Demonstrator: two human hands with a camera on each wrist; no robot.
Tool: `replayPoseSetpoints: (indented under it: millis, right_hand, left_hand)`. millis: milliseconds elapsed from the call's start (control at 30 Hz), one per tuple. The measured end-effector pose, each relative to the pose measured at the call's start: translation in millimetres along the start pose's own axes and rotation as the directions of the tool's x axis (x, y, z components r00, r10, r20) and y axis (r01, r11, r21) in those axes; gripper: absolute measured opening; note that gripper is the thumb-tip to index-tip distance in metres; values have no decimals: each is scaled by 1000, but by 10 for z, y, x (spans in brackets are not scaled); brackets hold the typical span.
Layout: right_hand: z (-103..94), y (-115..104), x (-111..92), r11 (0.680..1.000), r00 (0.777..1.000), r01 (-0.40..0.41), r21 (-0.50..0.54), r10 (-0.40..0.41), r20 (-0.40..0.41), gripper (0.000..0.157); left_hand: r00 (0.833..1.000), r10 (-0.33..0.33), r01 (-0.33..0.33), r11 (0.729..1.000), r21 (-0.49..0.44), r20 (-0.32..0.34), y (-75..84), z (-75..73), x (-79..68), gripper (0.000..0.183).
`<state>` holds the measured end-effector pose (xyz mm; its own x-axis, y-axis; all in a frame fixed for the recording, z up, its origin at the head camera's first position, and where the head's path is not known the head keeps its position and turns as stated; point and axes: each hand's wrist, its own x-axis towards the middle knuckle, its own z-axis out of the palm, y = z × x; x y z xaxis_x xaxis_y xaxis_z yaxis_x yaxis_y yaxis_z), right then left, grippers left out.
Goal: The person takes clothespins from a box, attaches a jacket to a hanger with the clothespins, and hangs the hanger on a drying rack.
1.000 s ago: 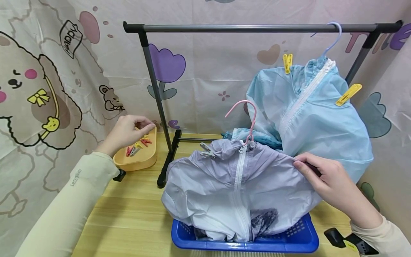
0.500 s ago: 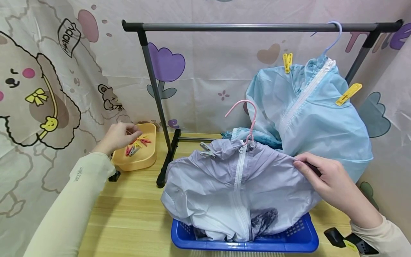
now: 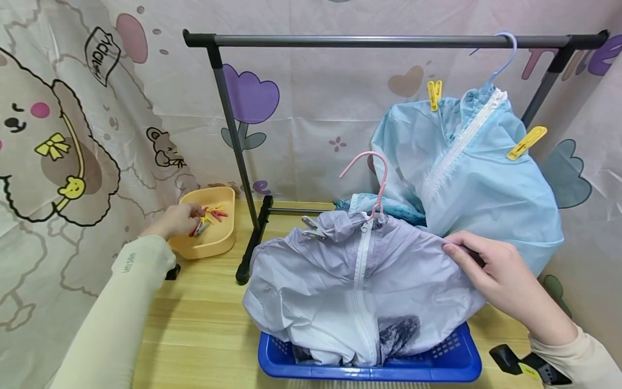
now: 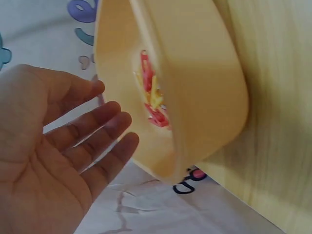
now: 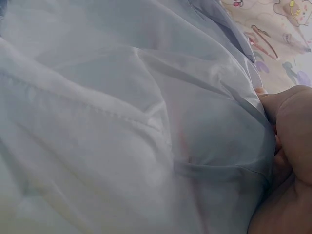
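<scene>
My left hand (image 3: 177, 220) is at the left side of a yellow plastic tub (image 3: 224, 240), its fingers over the inside. Red, yellow and grey clothespins (image 3: 206, 219) lie in the tub. The left wrist view shows this hand's fingers spread and loosely bent, close to the tub's rim. My right hand (image 3: 500, 267) pinches the shoulder of a pale lilac zip jacket (image 3: 311, 281), thumb in front. The jacket is on a pink hanger (image 3: 384, 175). A grey clothespin (image 3: 313, 229) is clipped near its collar, on the left shoulder side.
A blue basket (image 3: 369, 374) stands under the jacket. Behind is a black garment rack (image 3: 340, 41) with a light blue jacket (image 3: 495, 178) on a blue hanger, two yellow clothespins on it. The rack's left foot (image 3: 248, 265) lies between tub and jacket.
My left hand has come down and leftward from above the tub to its left side, fingers lowered inside. The right hand and the lilac jacket have stayed put.
</scene>
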<state>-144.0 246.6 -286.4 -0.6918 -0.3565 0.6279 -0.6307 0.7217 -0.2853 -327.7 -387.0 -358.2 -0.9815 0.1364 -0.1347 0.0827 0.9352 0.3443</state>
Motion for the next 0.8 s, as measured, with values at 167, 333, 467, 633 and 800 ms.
replayPoseSetpoints:
  millis: [167,333,467,633,800]
  right_hand:
    - [4,10,-2,1000,1000,4,7,-4,-1,28]
    - [7,19,-2,1000,1000,9,10,-9,-2,28]
    - [3,18,-3,1000,1000,7,8,-7,1,28]
    - [3,21,-2,1000,1000,11,11,-11,-1,28]
    - [1,19,-4,1000,1000,9,9,-9,1,28]
  left_hand:
    - [998,39,-42,997,58,45,-45,79,40,36]
    - [993,50,-60,994,90,105,-36,126,39,39]
    - [986,32,-47,995,89,161,-15,163,21,44]
    - [978,14,-38,993,114,207,-22,225,52,50]
    - [969,-28,-4,992,129,246,-15,270,76,55]
